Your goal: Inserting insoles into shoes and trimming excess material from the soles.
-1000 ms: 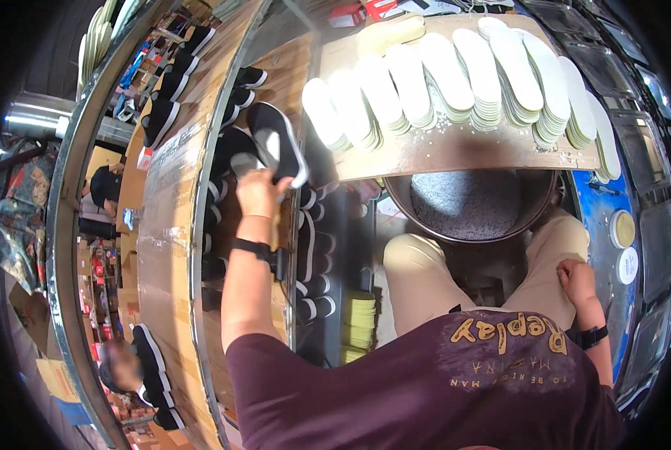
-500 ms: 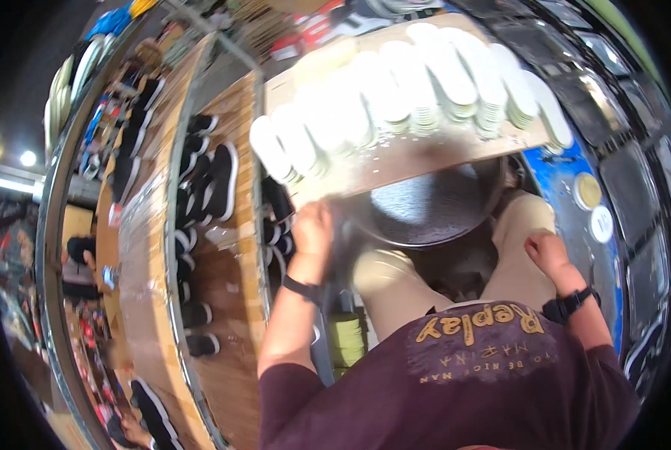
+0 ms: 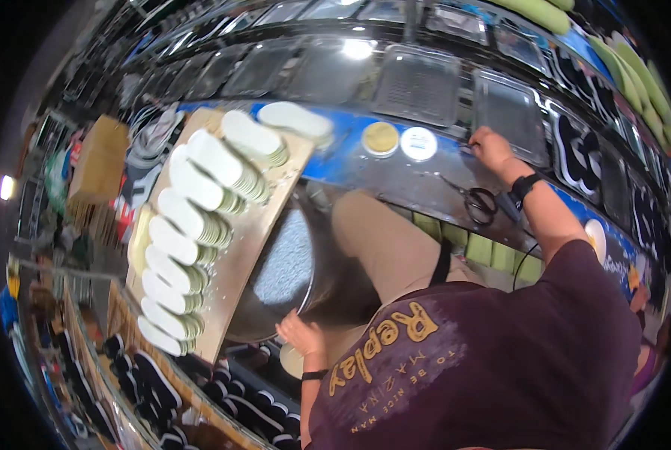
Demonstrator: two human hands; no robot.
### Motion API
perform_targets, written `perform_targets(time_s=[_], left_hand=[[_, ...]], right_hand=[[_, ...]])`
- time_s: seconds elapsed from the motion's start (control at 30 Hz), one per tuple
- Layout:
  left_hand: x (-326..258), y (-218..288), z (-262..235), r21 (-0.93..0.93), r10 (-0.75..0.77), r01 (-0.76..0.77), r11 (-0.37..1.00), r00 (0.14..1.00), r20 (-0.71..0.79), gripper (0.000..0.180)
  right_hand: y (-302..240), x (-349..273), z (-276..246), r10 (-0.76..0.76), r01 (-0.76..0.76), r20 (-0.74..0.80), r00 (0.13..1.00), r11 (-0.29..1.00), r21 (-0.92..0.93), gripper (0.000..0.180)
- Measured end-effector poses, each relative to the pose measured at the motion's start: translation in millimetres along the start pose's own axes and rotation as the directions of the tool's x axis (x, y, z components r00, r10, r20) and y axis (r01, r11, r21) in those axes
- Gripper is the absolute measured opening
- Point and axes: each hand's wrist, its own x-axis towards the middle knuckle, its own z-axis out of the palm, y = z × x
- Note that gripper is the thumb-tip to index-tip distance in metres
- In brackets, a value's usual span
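Note:
My left hand (image 3: 302, 334) is at the near rim of a round metal basin (image 3: 277, 262), fingers loosely spread, nothing visible in them. On the right, my right hand (image 3: 491, 150) is over the workbench's far edge, beside a clear plastic-like tray (image 3: 509, 112). Its fingers are curled together; whatever they hold, if anything, is too small to make out. Stacks of white shoe insoles (image 3: 179, 264) stand in a slanting row on a wooden board (image 3: 264, 225) left of the basin. Black-handled scissors (image 3: 479, 205) lie on the bench just nearer me than my right hand.
A round yellowish tin (image 3: 380, 139) and a white round lid (image 3: 419, 143) sit on the blue-edged bench (image 3: 343, 154). Racked trays run behind it, some holding black shoes (image 3: 577, 154). More black shoes stand on a wooden shelf (image 3: 189, 405) at lower left. A cardboard box (image 3: 99, 161) is farther left.
My view has turned to the right, so the board and basin now lie to the left. My right hand has reached out from beside my leg to the bench's far edge; my left hand has come to the basin rim.

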Motion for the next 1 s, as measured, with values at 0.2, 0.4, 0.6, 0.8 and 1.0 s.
perform_targets(time_s=[0.2,0.4,0.6,0.8,1.0], left_hand=[[3.0,6.6,3.3,-0.020,0.024,-0.024,0.999,1.000,-0.006,0.063],[1.6,3.5,6.1,0.017,-0.007,0.007,1.000,1.000,0.003,0.062],[2.8,2.0,7.2,0.053,-0.034,0.033,0.998,0.999,0.017,0.055],[9.4,-6.0,5.8,-0.022,-0.097,0.099,0.995,0.993,0.070,0.049],[31.6,25.5,-39.9,-0.694,-0.123,0.181,0.697,0.983,0.133,0.030]], right_hand=[[194.5,-71.3,-72.9,0.550,-0.613,-0.295,0.782,0.764,-0.202,0.044],[271.2,-144.8,-101.0,0.817,-0.820,-0.105,0.566,0.547,-0.167,0.060],[254.5,-85.0,-102.1,0.583,-0.617,-0.214,0.784,0.771,-0.156,0.052],[27.1,-16.2,-97.1,0.255,-0.274,-0.310,0.916,0.962,-0.018,0.048],[-158.1,-39.0,-47.1,-0.515,0.564,-0.231,0.825,0.777,0.280,0.035]])
